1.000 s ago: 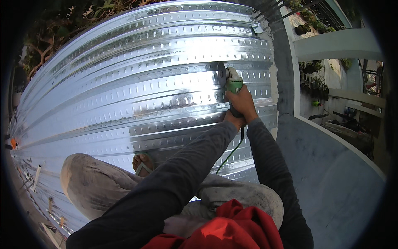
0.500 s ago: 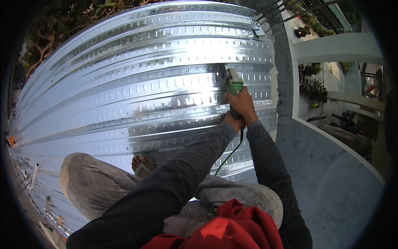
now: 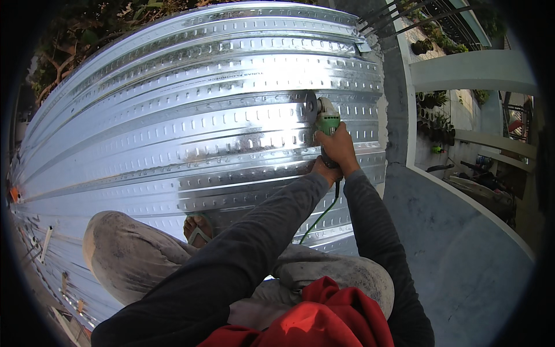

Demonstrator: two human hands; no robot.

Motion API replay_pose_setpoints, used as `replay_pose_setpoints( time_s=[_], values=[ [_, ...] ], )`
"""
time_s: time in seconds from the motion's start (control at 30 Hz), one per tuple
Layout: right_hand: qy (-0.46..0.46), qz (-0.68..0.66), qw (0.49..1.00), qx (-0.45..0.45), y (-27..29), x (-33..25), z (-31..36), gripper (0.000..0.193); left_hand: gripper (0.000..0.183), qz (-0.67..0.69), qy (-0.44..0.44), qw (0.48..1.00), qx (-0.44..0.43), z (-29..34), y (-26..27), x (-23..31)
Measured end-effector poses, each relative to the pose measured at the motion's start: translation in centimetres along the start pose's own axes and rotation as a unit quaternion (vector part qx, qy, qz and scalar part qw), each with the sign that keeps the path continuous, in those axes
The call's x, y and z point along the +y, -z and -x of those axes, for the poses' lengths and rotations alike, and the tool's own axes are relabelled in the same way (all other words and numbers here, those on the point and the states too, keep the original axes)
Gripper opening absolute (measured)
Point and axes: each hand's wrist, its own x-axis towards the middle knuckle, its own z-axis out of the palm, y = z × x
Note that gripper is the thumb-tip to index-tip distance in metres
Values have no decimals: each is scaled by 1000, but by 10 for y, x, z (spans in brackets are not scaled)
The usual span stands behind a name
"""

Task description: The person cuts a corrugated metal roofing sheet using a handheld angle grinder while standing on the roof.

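Note:
A green angle grinder (image 3: 329, 122) with a dark disc (image 3: 310, 106) is held out ahead of me over ribbed, shiny metal decking (image 3: 231, 124). My right hand (image 3: 340, 146) wraps around its green body just behind the head. Lower down, my left hand (image 3: 328, 169) is closed on the dark rear end of the handle. The disc stands on the left of the grinder's head, its edge at the sheet; whether it touches the metal I cannot tell. From the handle a green power cord (image 3: 319, 221) runs down toward my legs.
My sandalled foot (image 3: 198, 231) rests on the decking. Along the right runs a grey concrete ledge (image 3: 445, 243), with a drop to a yard with plants beyond it. Steel bars (image 3: 384, 16) stick out at the far right corner. Loose scraps (image 3: 46, 246) lie at the left edge.
The grinder and both hands have barely shifted, a few pixels to the right and slightly down. Both hands keep their hold.

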Motion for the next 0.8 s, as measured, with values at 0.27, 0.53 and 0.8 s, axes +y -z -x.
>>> replay_pose_setpoints(
  time_s=[0.27, 0.53, 0.8],
  values=[
    [-7, -11, 1000, -7, 1, 0, 0, 73, 59, 44, 13, 999, -15, 3, -2, 2],
    [-1, -16, 1000, -2, -1, -7, 0, 74, 58, -37, 24, 998, 35, -11, 9, -10],
    [2, -4, 1000, 14, 3, 1, 7, 73, 58, 78, -5, 997, -6, 12, -4, 2]
  ],
)
